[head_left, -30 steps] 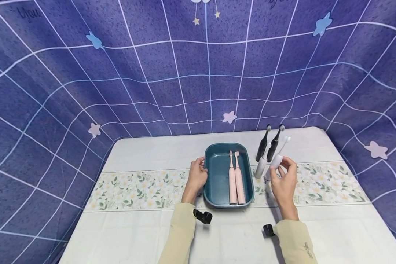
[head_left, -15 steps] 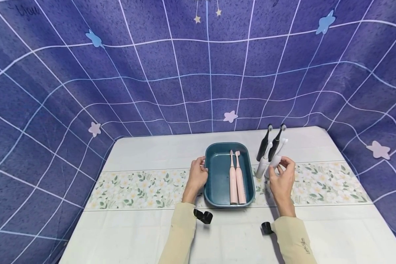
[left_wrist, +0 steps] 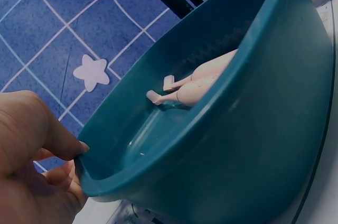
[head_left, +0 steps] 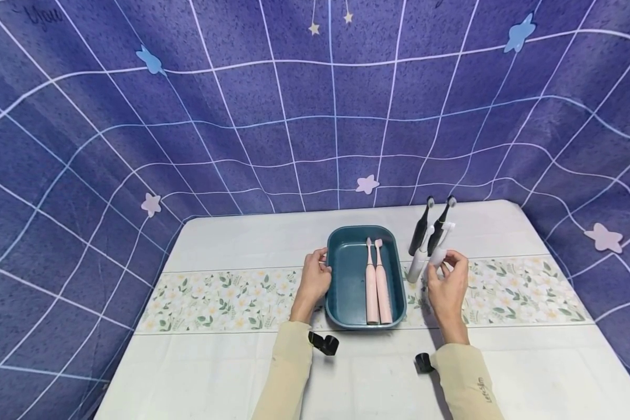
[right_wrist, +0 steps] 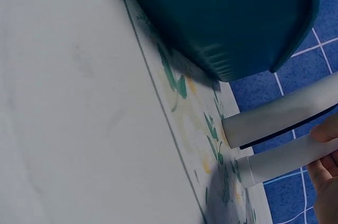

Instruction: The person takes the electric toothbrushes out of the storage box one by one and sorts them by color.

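A teal tray (head_left: 338,274) sits mid-table with two pink electric toothbrushes (head_left: 375,283) lying side by side in it, heads pointing away. My left hand (head_left: 321,262) grips the tray's left rim (left_wrist: 121,176), thumb over the edge (left_wrist: 67,142). To the right of the tray, my right hand (head_left: 441,265) pinches a white electric toothbrush (head_left: 439,252) held near upright, its base (right_wrist: 285,159) at or just above the cloth. A second white toothbrush (head_left: 417,262) stands next to it, and two black toothbrushes (head_left: 419,232) stand behind.
The table wears a white cloth with a floral strip (head_left: 220,297) across its middle. A blue grid-patterned curtain (head_left: 294,116) closes in the back and both sides. Black wrist-camera mounts (head_left: 322,344) sit on both sleeves.
My right hand has shifted slightly left with the white toothbrush, bringing it closer to the standing white one. My left hand stays on the tray rim.
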